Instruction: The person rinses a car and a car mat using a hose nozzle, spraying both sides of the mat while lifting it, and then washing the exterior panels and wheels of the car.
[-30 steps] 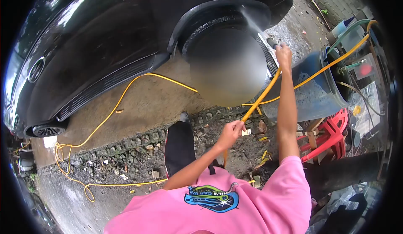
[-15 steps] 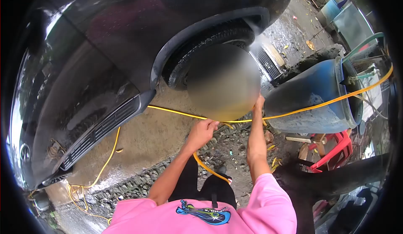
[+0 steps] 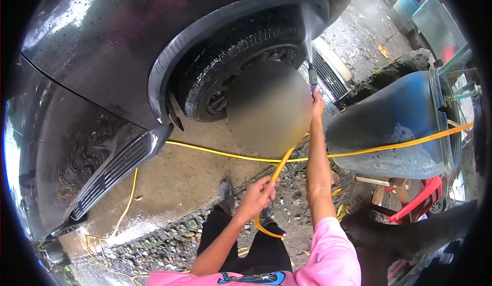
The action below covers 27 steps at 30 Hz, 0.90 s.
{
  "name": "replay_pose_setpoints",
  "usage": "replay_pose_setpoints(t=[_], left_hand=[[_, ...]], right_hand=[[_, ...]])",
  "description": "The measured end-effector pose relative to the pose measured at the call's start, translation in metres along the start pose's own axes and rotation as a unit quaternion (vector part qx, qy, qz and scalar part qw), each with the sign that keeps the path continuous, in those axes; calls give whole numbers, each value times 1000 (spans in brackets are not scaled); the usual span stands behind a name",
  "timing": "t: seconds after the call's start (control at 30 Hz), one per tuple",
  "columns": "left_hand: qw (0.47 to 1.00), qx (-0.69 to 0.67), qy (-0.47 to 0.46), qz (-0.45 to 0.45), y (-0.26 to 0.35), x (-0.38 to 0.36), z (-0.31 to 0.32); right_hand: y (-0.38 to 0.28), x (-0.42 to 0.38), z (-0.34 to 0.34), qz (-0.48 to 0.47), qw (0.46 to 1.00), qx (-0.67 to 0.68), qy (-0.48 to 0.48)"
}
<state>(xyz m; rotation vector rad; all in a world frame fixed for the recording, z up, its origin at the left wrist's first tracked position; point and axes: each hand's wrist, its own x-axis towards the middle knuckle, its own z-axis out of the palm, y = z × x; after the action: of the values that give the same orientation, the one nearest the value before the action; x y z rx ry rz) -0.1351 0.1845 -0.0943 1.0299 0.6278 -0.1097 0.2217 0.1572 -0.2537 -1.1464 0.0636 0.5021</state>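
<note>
My right hand [image 3: 318,102] is wrapped round a spray nozzle [image 3: 313,76], which sends a jet of water up into the wheel arch [image 3: 246,4] of a dark car [image 3: 128,50]. My left hand [image 3: 259,196] grips a yellow hose [image 3: 277,171] below it, near my legs. The wet tyre [image 3: 205,76] stands inside the arch, in front of my hands. A round blurred patch hides part of the wheel and the stretch between the hose and the nozzle.
A large blue barrel [image 3: 394,127] lies at the right, with a yellow hose across it. Below it is a red plastic chair [image 3: 423,201]. A metal grate [image 3: 330,73] lies beyond my right hand. More hose is looped on the ground at lower left.
My right hand has moved forward, and the nozzle now shows. My left hand has come lower and nearer my body with the hose. The view has shifted closer to the wheel.
</note>
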Motion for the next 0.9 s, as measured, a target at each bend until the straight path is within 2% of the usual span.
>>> replay_pose_setpoints(t=[0.03, 0.17, 0.23, 0.33, 0.4, 0.47, 0.5, 0.53, 0.6, 0.73, 0.77, 0.8, 0.87, 0.9], left_hand=[[999, -21, -32, 0, -10, 1, 2], [995, -81, -42, 47, -84, -7, 21], [994, -72, -9, 80, -153, -2, 22], [997, -20, 23, 71, -207, 16, 23], [994, -72, 54, 54, -200, 24, 29], [996, 9, 86, 1, -185, 28, 24], [991, 24, 125, 37, -171, 27, 31], [992, 24, 115, 46, -175, 30, 35], [993, 33, 97, 56, -173, 35, 49], [997, -27, 54, 57, -170, 31, 105], [996, -52, 47, 60, -172, 33, 116], [994, -79, 39, 63, -174, 31, 126], [993, -75, 39, 77, -166, 27, 137], [993, -85, 19, 74, -162, 23, 140]], right_hand=[[-5, 3, 1, -9, 1000, -1, -7], [-12, 10, -10, -17, 999, -23, 28], [-2, 12, -22, -11, 999, -36, 19], [1, 8, -23, 2, 999, -52, 9], [0, 12, -26, -29, 999, -13, 9], [-35, 2, -3, -74, 993, -90, -31], [-47, 4, 6, -96, 985, -129, -63], [-57, 5, 13, -115, 974, -167, -96], [-84, 3, 33, -58, 956, -239, -157], [-128, -30, 85, -69, 868, -378, -315], [-137, -42, 98, -95, 829, -433, -342], [-142, -51, 107, -89, 829, -434, -341], [-152, -66, 123, -133, 718, -539, -420], [-157, -74, 128, -115, 684, -573, -436]])
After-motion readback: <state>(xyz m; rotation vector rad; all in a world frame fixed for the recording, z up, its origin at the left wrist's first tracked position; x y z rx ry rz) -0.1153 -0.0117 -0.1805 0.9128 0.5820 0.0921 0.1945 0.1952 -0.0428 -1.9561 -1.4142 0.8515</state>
